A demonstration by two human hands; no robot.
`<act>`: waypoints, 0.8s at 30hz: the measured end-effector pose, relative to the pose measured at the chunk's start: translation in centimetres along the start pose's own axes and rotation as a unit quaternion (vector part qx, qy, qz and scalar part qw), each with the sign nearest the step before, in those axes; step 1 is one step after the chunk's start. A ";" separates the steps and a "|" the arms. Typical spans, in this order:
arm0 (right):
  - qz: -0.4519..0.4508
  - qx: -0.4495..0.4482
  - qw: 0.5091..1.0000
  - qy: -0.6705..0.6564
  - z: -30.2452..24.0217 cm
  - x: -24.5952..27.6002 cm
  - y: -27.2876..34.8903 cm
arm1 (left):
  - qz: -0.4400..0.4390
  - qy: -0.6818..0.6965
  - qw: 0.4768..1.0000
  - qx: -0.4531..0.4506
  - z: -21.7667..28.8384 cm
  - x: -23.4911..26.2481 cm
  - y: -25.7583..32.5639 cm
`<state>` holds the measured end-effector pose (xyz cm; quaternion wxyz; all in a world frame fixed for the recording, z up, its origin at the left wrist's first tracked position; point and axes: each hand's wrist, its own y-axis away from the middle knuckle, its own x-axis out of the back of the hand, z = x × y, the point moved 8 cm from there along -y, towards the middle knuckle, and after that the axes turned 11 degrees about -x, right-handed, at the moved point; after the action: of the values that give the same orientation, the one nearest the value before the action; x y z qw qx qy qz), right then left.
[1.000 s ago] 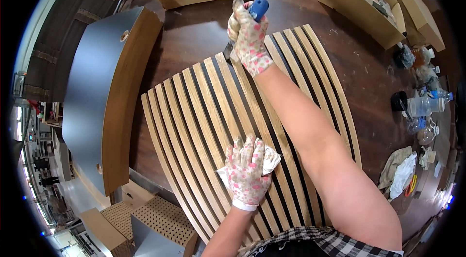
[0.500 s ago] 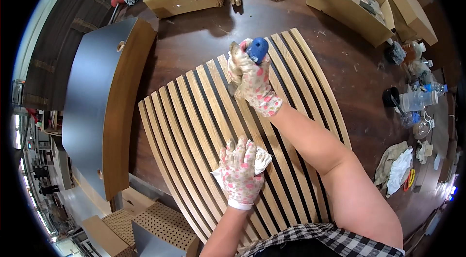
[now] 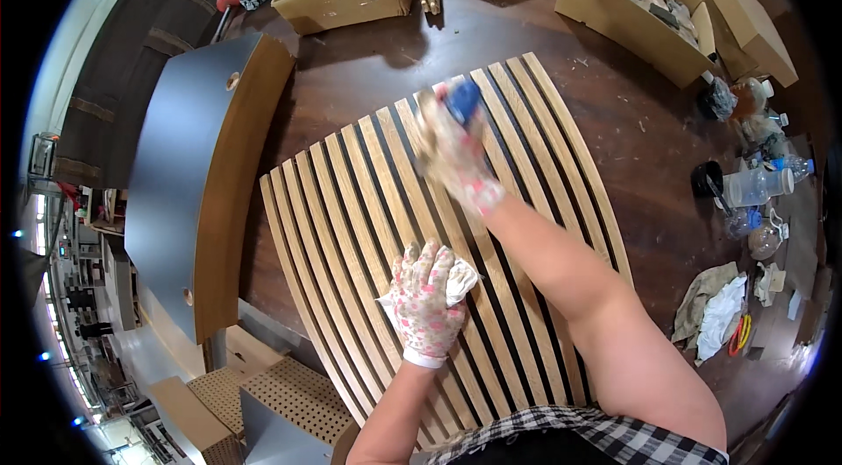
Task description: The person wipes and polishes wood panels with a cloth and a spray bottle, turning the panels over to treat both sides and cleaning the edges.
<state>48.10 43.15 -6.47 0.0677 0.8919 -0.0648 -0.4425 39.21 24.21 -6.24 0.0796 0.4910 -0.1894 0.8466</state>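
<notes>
A curved panel of light wood slats (image 3: 338, 189) with dark gaps lies in front of me. My left hand (image 3: 428, 303), in a pink-spotted white glove, rests on the lower middle of the slats. Bunched under its palm and fingers is a white cloth (image 3: 460, 281), held against the wood. My right hand (image 3: 452, 140), gloved alike, is closed round a blue-handled tool (image 3: 463, 101) over the panel's far part. That hand is smeared by motion, and the tool's working end cannot be made out.
A dark curved panel (image 3: 189, 175) with wood edges stands at the left. Cardboard boxes (image 3: 351, 4) line the far side, another box (image 3: 614, 13) at far right. Plastic bottles (image 3: 759, 184) and crumpled rags (image 3: 706, 298) lie along the right. Perforated boards (image 3: 294, 399) sit lower left.
My right hand has moved slightly nearer to me with the blue-handled tool and is now blurred. The left hand has shifted a little with the cloth. The whole view has tilted slightly.
</notes>
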 end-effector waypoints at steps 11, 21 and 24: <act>0.029 -0.065 0.997 -0.028 0.0 3.5 0.9 | 0.029 -0.030 0.999 -0.005 0.7 0.8 -0.5; 0.030 -0.005 0.999 -0.019 -1.0 0.6 -6.8 | 0.039 -0.059 0.997 -0.009 1.4 0.6 -1.1; 0.038 0.006 0.998 -0.050 -1.4 -0.5 -9.8 | 0.042 -0.062 0.997 -0.019 1.4 0.7 -1.2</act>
<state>49.43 52.93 -7.01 0.0755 0.8661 -0.1044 -0.4830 40.40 24.66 -4.74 0.0421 0.5323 -0.2306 0.8135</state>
